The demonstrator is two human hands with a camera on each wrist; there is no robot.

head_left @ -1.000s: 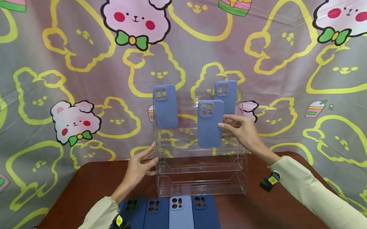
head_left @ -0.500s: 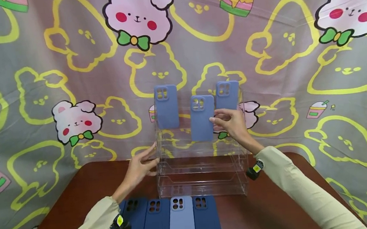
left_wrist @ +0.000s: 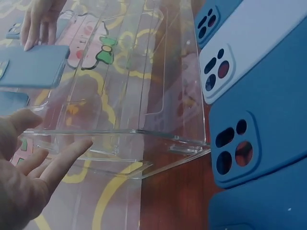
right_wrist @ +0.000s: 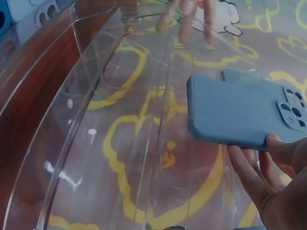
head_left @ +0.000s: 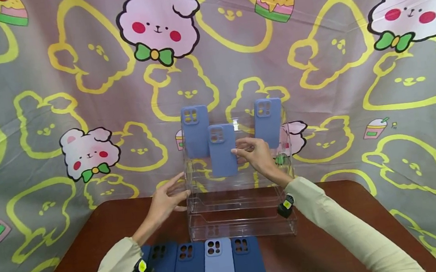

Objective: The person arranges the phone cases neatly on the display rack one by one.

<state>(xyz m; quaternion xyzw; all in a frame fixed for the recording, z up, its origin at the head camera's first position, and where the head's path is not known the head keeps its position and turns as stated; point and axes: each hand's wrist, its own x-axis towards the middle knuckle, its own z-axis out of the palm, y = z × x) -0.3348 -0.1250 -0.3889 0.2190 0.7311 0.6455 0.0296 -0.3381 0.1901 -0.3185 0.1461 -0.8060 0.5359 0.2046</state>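
Observation:
My right hand [head_left: 255,155] pinches a light blue phone case [head_left: 223,155] by its right edge, in front of a clear acrylic tiered rack [head_left: 244,230]. Two more light blue cases stand on the rack's upper tier, a left case [head_left: 195,134] and a right case [head_left: 267,124]. The held case overlaps the lower corner of the left one in the head view. With fingers spread, my left hand [head_left: 165,202] is at the rack's left side panel. In the right wrist view the held case [right_wrist: 235,112] shows its back with the camera cutouts toward the right.
A row of cases lies on the brown table [head_left: 318,258] in front of the rack: several dark blue cases [head_left: 249,265] and one pale blue case [head_left: 219,271]. A patterned curtain [head_left: 235,67] hangs right behind the rack.
My right hand has carried the held phone case leftward, from in front of the right case to beside the left one. The left hand has stayed at the rack's side.

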